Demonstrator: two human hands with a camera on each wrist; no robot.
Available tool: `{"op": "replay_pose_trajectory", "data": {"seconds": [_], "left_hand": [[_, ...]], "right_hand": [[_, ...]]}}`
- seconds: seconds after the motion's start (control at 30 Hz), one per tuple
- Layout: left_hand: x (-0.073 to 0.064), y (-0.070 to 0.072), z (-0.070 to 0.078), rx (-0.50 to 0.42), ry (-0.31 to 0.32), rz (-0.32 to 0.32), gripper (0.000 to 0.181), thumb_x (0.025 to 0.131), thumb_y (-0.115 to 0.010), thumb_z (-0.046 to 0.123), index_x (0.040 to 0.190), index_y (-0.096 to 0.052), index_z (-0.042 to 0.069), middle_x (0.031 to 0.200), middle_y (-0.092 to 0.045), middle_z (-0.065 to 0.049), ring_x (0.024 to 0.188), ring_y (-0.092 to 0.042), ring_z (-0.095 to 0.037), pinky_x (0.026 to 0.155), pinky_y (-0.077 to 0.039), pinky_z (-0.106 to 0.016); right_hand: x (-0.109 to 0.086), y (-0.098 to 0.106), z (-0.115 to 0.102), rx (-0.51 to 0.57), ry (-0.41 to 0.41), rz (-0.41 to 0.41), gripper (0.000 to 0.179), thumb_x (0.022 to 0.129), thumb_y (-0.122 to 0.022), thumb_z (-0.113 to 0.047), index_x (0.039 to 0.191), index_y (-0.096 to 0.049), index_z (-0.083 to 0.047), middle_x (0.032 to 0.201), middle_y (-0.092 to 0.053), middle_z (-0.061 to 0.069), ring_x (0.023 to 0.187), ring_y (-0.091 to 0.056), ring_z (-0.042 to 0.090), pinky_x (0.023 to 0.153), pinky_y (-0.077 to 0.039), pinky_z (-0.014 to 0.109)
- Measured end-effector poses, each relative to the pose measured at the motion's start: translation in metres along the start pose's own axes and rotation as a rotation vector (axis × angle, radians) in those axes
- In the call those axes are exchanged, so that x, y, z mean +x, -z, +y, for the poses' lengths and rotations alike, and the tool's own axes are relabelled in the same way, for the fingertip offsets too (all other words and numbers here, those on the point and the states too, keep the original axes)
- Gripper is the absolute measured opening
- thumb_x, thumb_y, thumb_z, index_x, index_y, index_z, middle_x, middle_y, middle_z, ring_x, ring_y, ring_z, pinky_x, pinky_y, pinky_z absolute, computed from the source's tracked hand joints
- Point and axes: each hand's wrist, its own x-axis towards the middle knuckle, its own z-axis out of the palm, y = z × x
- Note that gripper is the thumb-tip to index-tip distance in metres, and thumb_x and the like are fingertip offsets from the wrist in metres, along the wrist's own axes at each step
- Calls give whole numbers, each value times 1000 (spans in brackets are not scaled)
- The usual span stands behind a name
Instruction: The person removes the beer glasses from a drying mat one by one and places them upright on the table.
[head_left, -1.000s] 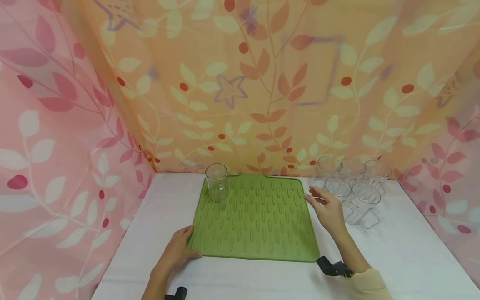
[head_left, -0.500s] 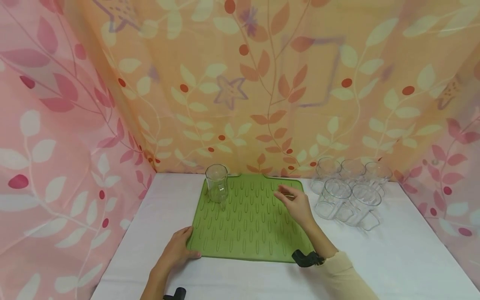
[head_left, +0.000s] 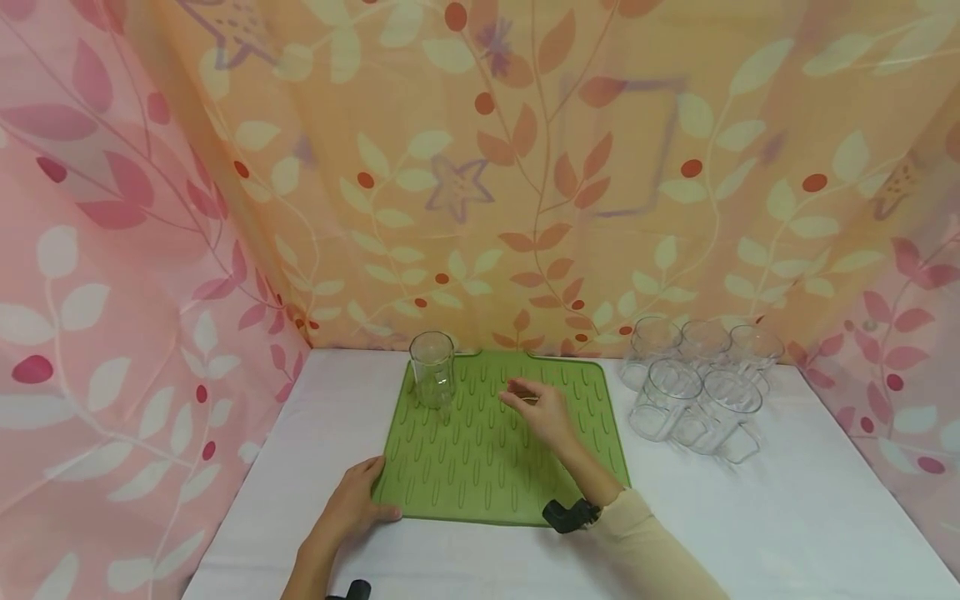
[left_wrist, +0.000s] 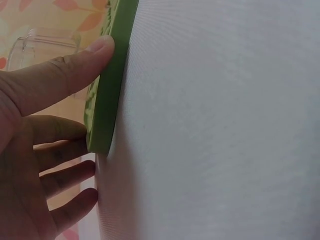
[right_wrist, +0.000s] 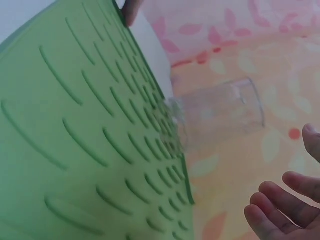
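Note:
A green ridged silicone mat (head_left: pixel 487 471) lies on the white table. At its front left corner rests my left hand (head_left: pixel 352 500): in the left wrist view the thumb (left_wrist: pixel 65 75) touches the mat's green edge (left_wrist: pixel 111 100), and fairly straight fingers sit along the side. On the mat's back left part stands a clear glass mug (head_left: pixel 432 375), upright, its handle toward me. My right hand (head_left: pixel 547 417) is over the mat's middle, to the right of that mug and apart from it. Its fingers (right_wrist: pixel 290 205) are loosely bent, with nothing between them and the thumb.
Several more clear glass mugs (head_left: pixel 666 404) stand upright, close together, on the table (head_left: pixel 810 500) right of the mat. A patterned orange cloth (head_left: pixel 480 250) hangs behind the table. Pink cloth (head_left: pixel 112 375) hangs at the left, and more at the right.
My right hand has moved left, from beside the mugs on the right to over the mat's middle. The left hand, the mat and the mugs have stayed in place.

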Motion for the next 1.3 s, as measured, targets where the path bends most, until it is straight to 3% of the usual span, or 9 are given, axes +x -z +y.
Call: {"op": "replay_pose_trajectory", "data": {"seconds": [0.37, 0.67, 0.93, 1.3], "left_hand": [[0, -1, -1, 8, -9, 7, 97, 64, -89, 25, 143, -41, -7, 147, -42, -27, 136, -36, -48, 111, -32, -62], [0, 0, -2, 2, -4, 0, 98, 64, -89, 26, 144, -40, -6, 148, -42, -26, 137, -35, -48, 112, -32, -62], [-1, 1, -2, -1, -6, 6, 97, 65, -89, 24, 143, -41, -7, 146, -42, -27, 136, -36, -48, 112, -32, -62], [-3, 1, 0, -24, -1, 5, 96, 65, -88, 23, 143, -41, -7, 147, -42, -27, 137, -35, -49, 112, -32, -62]], "right_hand": [[7, -34, 7, -54, 78, -55, 34, 88, -72, -22, 113, -70, 1, 104, -72, 18, 96, -69, 28, 85, -59, 38], [15, -63, 13, -85, 79, -108, 36, 89, -71, -21, 115, -68, 3, 102, -73, 16, 95, -70, 28, 83, -59, 37], [20, -90, 18, -16, 32, -83, 41, 89, -71, -22, 119, -66, 6, 104, -72, 19, 97, -69, 30, 82, -59, 35], [22, -112, 23, 55, 91, -33, 27, 87, -72, -13, 106, -72, 7, 97, -75, 17, 89, -71, 27, 71, -56, 19]]}}
